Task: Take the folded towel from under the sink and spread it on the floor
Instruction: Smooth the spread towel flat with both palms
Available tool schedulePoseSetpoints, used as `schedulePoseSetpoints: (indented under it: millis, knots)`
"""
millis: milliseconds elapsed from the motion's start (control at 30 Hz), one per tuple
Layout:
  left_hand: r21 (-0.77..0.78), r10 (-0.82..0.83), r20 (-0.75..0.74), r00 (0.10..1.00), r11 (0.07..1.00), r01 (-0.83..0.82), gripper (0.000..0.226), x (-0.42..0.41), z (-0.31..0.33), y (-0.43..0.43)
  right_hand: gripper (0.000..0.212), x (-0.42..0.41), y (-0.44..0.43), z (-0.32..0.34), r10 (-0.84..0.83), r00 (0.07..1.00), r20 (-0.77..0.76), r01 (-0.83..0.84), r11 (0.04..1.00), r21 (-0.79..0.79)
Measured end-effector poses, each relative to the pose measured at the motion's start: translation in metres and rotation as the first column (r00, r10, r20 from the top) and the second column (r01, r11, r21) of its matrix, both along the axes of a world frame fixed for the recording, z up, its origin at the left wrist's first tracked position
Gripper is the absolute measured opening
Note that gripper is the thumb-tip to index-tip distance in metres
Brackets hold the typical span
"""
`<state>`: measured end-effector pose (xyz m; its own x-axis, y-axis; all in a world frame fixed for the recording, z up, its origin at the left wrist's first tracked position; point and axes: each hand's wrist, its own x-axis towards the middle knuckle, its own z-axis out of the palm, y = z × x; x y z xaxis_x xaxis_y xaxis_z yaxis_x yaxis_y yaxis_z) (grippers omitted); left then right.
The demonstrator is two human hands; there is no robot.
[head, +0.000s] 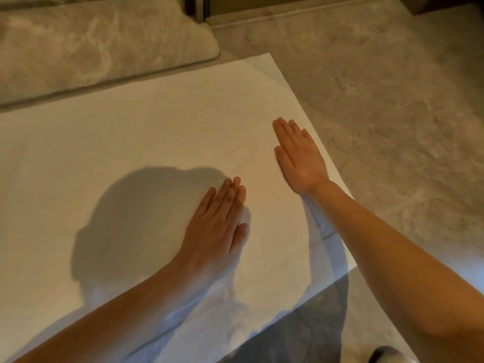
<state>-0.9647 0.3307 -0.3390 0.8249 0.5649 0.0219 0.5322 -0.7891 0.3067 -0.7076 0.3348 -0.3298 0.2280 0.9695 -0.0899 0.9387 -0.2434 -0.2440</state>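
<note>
A white towel lies unfolded and flat on the marbled grey floor, filling most of the view. My left hand rests palm down on the towel near its middle, fingers straight and close together. My right hand lies flat on the towel near its right edge, fingers extended. Neither hand holds anything. A head-shaped shadow falls on the towel to the left of my left hand.
A raised marbled ledge with a rounded dark rim runs along the towel's far left side. A dark vertical strip and a low wall base stand at the top. A grey and dark object shows at the bottom right.
</note>
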Motion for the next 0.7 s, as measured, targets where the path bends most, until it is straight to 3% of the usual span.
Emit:
schedulePoseSetpoints:
  millis: [167,300,400,500,600,700]
  knots:
    - [0.126,0.143,0.041,0.989,0.981,-0.147,0.065,0.005,0.010,0.084,0.056,-0.001,-0.001,-0.002,0.019,1.000,0.021,-0.019,1.000,-0.005]
    - [0.046,0.255,-0.020,0.967,0.966,-0.254,0.065,0.003,-0.001,0.126,0.054,-0.023,0.011,0.007,-0.018,1.000,-0.013,0.019,0.998,0.060]
    - [0.085,0.248,0.003,0.969,0.965,-0.248,0.067,0.002,-0.007,0.125,0.054,-0.072,0.041,0.011,0.194,0.977,-0.088,-0.182,0.975,0.127]
    - [0.092,0.243,0.020,0.970,0.966,-0.244,0.067,0.001,-0.009,0.126,0.053,-0.094,0.065,0.000,0.332,0.941,-0.069,-0.327,0.942,0.071]
    - [0.087,0.249,0.022,0.968,0.964,-0.250,0.067,0.000,-0.013,0.127,0.053,-0.054,0.076,-0.006,0.279,0.960,0.007,-0.279,0.959,0.055]
    - [0.096,0.247,0.019,0.969,0.964,-0.247,0.068,0.001,-0.011,0.128,0.053,0.004,0.075,-0.003,0.092,0.995,0.036,-0.094,0.994,0.052]
